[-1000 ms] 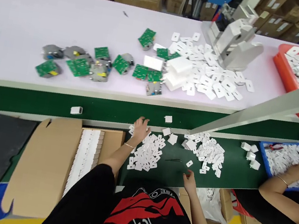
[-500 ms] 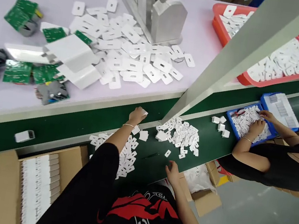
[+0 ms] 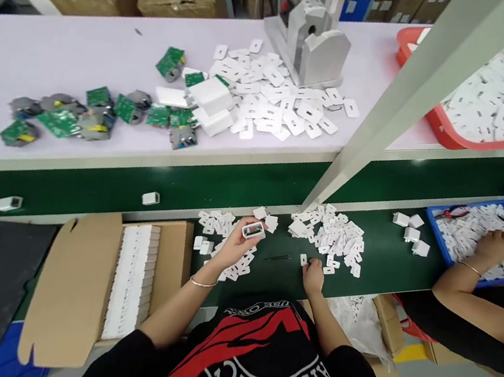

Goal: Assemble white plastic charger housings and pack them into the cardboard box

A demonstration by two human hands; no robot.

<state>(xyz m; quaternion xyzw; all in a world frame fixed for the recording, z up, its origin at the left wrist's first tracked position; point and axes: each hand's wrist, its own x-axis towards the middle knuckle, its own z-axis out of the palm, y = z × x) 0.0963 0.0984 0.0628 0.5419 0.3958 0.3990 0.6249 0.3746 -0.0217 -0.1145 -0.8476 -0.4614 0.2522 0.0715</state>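
My left hand (image 3: 235, 244) is closed around a white plastic charger housing (image 3: 253, 231), its open end facing up and a green circuit board showing inside. My right hand (image 3: 313, 278) is low over the green bench, its curled fingertips on the edge of a small white slotted cover plate (image 3: 303, 259). A heap of similar white plates (image 3: 340, 240) lies just beyond that hand. Another pile of white plates (image 3: 238, 264) is below and around my left hand, with white housings (image 3: 270, 223) beside it. Dark tweezers (image 3: 277, 258) lie between my hands.
A raised shelf (image 3: 90, 166) holds circuit boards (image 3: 59, 122), white plates and a metal fixture (image 3: 324, 58). A slanted post (image 3: 393, 109) stands ahead. Right are a red tray (image 3: 455, 143) and a co-worker's hand (image 3: 495, 247) in a blue tray (image 3: 439, 231). An open carton (image 3: 66, 299) sits left.
My left hand has come back toward me from the bench's far side, with the housing now upright. My right hand has moved forward to the loose plate. The view has shifted left.
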